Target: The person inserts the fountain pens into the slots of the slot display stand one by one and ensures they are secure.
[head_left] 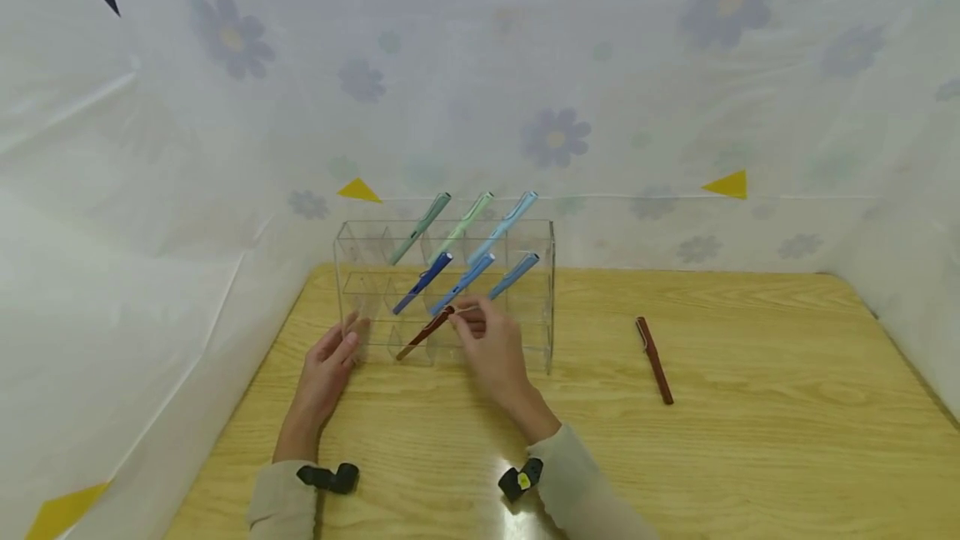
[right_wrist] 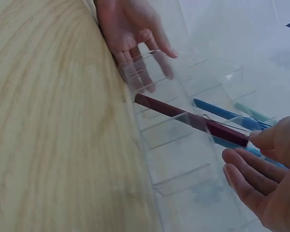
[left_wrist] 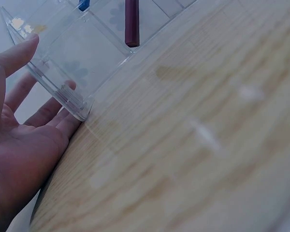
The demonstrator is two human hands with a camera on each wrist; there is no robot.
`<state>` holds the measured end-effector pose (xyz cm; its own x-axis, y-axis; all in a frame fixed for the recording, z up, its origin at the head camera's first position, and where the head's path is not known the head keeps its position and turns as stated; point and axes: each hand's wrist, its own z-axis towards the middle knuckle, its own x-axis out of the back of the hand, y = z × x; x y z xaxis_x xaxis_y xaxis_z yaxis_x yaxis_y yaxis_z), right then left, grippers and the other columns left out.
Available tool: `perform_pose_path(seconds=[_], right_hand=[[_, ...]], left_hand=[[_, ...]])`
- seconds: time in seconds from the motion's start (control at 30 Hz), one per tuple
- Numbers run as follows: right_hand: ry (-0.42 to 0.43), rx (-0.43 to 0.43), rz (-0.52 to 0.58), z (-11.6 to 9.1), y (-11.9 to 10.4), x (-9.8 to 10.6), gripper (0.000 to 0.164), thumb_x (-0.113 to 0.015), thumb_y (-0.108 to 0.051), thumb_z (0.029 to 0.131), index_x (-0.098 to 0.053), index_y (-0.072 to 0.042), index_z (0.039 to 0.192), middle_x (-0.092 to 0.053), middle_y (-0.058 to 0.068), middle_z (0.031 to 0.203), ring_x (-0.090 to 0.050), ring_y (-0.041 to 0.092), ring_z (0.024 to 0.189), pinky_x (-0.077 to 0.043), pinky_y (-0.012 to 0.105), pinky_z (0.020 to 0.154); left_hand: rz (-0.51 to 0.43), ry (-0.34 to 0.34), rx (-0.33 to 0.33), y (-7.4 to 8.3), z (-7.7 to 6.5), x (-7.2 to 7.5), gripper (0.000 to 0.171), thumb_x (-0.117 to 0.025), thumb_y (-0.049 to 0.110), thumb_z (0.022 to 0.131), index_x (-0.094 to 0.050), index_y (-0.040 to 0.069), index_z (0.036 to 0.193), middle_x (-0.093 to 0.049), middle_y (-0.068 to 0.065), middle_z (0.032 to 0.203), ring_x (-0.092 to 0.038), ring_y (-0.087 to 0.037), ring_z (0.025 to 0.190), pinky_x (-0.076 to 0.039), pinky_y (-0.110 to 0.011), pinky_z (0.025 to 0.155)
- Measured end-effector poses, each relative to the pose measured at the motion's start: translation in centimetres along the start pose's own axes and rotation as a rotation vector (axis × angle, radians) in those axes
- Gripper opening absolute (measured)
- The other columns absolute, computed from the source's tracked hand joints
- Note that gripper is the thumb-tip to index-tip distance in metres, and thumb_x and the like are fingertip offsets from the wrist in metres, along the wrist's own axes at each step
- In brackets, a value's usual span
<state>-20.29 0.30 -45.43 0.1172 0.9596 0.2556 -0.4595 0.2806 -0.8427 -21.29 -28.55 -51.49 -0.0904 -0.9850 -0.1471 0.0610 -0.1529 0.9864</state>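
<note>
A clear plastic pen stand [head_left: 551, 307] rises in tiers on the table. Its bottom tier bears a dark red pen [head_left: 426, 333], leaning with the capped end up. My right hand [head_left: 495, 348] pinches that end between thumb and fingertips; the right wrist view shows the pen's lower end [right_wrist: 150, 103] inside a compartment. At the stand's left side, my left hand [head_left: 327, 373] rests against the side panel with fingers extended, and some fingertips [left_wrist: 69, 85] show through the plastic. A second dark red pen [head_left: 656, 361] lies on the table to the right.
The middle tier holds a dark blue pen [head_left: 423, 283], a blue pen [head_left: 462, 283] and a grey-blue pen [head_left: 514, 276]. Above them lean a grey-green pen [head_left: 422, 228], a light green pen [head_left: 462, 227] and a light blue pen [head_left: 504, 227]. Behind the wooden table [head_left: 750, 440] hangs a flowered sheet [head_left: 465, 90].
</note>
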Motion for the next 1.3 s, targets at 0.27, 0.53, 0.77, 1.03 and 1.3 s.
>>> perform_pose_path(seconds=[0.27, 0.53, 0.77, 1.03, 1.3], right_hand=[[0.001, 0.019, 0.042, 0.3, -1.4, 3.0, 0.015, -0.072, -0.002, 0.096, -0.068, -0.001, 0.111, -0.076, 0.011, 0.094, -0.075, 0.027, 0.082, -0.058, 0.026, 0.070], [0.019, 0.017, 0.089, 0.0, -2.8, 6.7, 0.020, -0.074, -0.007, 0.096, -0.069, -0.001, 0.114, -0.076, 0.009, 0.095, -0.075, 0.026, 0.084, -0.059, 0.029, 0.070], [0.065, 0.030, 0.097, -0.3, -3.1, 9.8, 0.019, -0.074, -0.009, 0.096, -0.069, -0.005, 0.114, -0.076, 0.009, 0.097, -0.074, 0.025, 0.085, -0.058, 0.026, 0.069], [0.124, -0.005, 0.050, -0.8, -2.9, 13.2, 0.022, -0.074, -0.006, 0.095, -0.069, -0.004, 0.117, -0.073, 0.010, 0.100, -0.071, 0.020, 0.088, -0.057, 0.025, 0.068], [0.183, -0.034, 0.001, -1.1, -1.3, 16.5, 0.024, -0.072, -0.004, 0.096, -0.068, -0.002, 0.120, -0.071, 0.013, 0.103, -0.068, 0.012, 0.088, -0.055, 0.020, 0.069]], left_hand=[[0.005, 0.003, -0.003, 0.0, 0.0, 0.0, 0.057, -0.049, 0.017, 0.111, -0.027, -0.002, 0.160, -0.031, -0.030, 0.160, -0.023, -0.036, 0.152, -0.038, -0.027, 0.107], [0.004, 0.004, 0.003, 0.0, 0.0, 0.0, 0.057, -0.048, 0.017, 0.111, -0.027, -0.002, 0.160, -0.030, -0.031, 0.160, -0.022, -0.036, 0.152, -0.039, -0.028, 0.105], [0.005, -0.002, 0.004, 0.1, 0.0, 0.0, 0.057, -0.047, 0.017, 0.111, -0.026, -0.002, 0.161, -0.029, -0.030, 0.161, -0.023, -0.037, 0.152, -0.040, -0.027, 0.102], [0.012, -0.008, 0.004, 0.0, 0.0, 0.2, 0.056, -0.047, 0.017, 0.112, -0.026, -0.001, 0.161, -0.030, -0.029, 0.161, -0.024, -0.036, 0.151, -0.041, -0.027, 0.100], [0.011, -0.017, -0.008, -0.1, 0.0, 0.3, 0.056, -0.047, 0.017, 0.112, -0.027, -0.001, 0.161, -0.029, -0.029, 0.161, -0.022, -0.037, 0.152, -0.040, -0.025, 0.104]])
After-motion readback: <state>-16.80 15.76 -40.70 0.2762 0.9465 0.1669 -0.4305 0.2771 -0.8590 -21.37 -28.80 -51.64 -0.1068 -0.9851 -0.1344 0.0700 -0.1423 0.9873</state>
